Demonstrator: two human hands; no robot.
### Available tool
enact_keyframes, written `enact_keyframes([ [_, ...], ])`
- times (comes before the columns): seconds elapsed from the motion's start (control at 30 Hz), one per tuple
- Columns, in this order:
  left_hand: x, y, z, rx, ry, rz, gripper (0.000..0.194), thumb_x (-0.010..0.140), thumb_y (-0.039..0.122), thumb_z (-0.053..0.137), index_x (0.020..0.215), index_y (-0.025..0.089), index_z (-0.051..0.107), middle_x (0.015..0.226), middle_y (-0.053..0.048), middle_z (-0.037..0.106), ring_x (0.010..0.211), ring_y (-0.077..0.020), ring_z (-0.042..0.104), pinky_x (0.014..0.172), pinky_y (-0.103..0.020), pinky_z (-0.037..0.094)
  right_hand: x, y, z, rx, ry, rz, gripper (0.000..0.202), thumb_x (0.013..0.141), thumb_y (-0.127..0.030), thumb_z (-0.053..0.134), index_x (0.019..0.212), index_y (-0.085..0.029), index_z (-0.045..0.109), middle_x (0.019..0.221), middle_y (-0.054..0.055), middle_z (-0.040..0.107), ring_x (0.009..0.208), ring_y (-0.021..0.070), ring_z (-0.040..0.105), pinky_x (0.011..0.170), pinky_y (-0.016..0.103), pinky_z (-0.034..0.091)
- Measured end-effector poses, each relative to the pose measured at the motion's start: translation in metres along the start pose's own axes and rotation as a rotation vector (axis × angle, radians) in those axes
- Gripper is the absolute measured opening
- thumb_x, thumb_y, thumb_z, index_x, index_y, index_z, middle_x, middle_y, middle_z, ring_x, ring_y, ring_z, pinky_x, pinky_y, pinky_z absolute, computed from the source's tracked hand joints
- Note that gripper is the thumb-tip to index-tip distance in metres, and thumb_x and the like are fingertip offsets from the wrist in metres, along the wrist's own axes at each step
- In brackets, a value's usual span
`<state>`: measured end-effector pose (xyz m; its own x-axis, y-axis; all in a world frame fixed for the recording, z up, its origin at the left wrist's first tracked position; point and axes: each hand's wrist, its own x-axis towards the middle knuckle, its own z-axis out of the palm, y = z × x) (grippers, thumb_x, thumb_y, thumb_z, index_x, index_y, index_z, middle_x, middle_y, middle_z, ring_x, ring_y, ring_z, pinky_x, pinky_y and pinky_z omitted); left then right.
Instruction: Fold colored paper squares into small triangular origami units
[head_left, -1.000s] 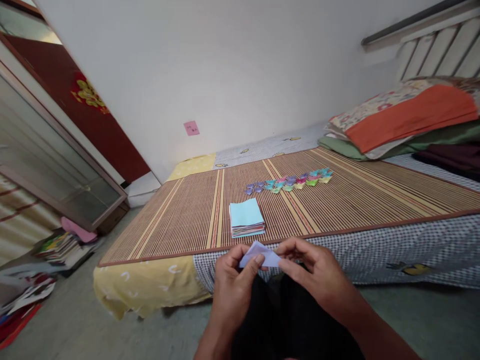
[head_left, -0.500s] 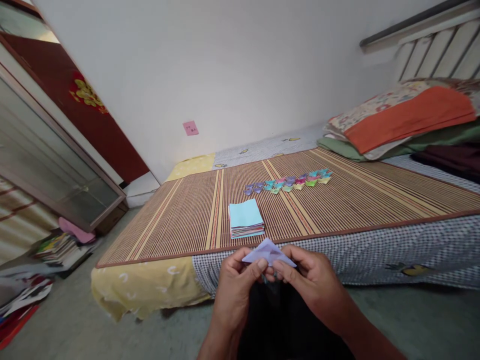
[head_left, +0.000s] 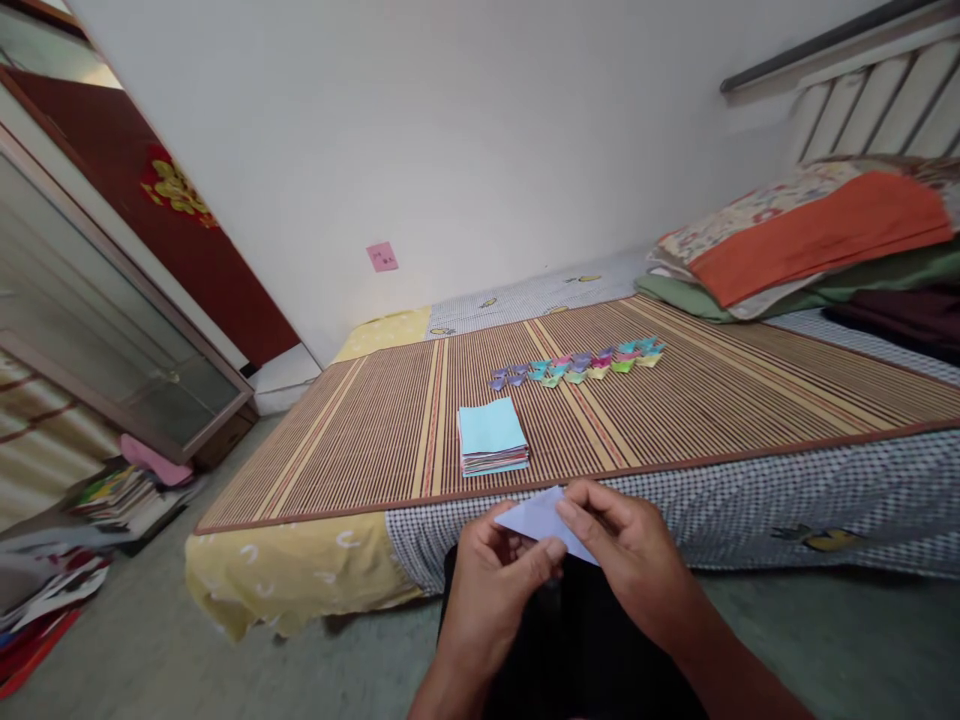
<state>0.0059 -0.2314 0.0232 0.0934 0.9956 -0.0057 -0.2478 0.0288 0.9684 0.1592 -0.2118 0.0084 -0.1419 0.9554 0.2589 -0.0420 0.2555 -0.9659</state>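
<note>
Item under inspection: one sheet of pale purple paper (head_left: 536, 520), folded to a triangular form, held above the person's lap just off the near edge of the bed (head_left: 750, 500). Its sharp corner points to about nine o'clock.

Left hand (head_left: 487, 585): grasping the paper from the seven o'clock side. The thumb lies across the near face; the remaining fingers are curled behind and partly hidden.

Right hand (head_left: 630, 550): grasping the paper at its two o'clock edge, thumb pressed on the near face, forefinger along the top. Contact by its other fingers cannot be determined.

Surroundings, with bearings taken from the paper: a stack of square paper (head_left: 493, 428), light blue sheet uppermost, rests on the striped mat (head_left: 360, 430) at eleven o'clock, near the hands but apart from them. At twelve to one o'clock, farther back on the same mat, small folded paper pieces (head_left: 580, 360) in purple, blue, pink, green and yellow lie close together in two rows. A pile of bedding (head_left: 821, 235), partly orange, sits between one and two o'clock. A pink note (head_left: 382, 256) is fixed to the wall (head_left: 487, 140) at eleven o'clock.
</note>
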Motion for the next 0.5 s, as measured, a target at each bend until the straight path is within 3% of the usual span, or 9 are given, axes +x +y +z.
enact_keyframes([
  [0.17, -0.003, -0.003, 0.001, -0.009, 0.018, 0.055, 0.032, 0.071, 0.032, 0.091, 0.081, 0.015, 0.066, 0.067, 0.002, 0.063, 0.061, -0.0097, 0.054, 0.061, -0.020, 0.044, 0.002, 0.004, -0.005, 0.213, -0.044, 0.154, 0.040, 0.092, -0.056, 0.066, 0.077, -0.019, 0.062, 0.069, -0.001, 0.059, 0.064, 0.0155, 0.054, 0.060, 0.026, 0.046],
  [0.5, -0.006, -0.004, 0.005, 0.035, 0.007, 0.144, 0.020, 0.083, 0.029, 0.082, 0.085, 0.016, 0.066, 0.072, 0.001, 0.068, 0.068, -0.0127, 0.061, 0.070, -0.023, 0.049, -0.001, 0.016, 0.011, 0.505, -0.097, 0.225, 0.042, 0.093, -0.057, 0.066, 0.074, -0.020, 0.060, 0.064, -0.001, 0.053, 0.058, 0.0146, 0.050, 0.058, 0.027, 0.046],
])
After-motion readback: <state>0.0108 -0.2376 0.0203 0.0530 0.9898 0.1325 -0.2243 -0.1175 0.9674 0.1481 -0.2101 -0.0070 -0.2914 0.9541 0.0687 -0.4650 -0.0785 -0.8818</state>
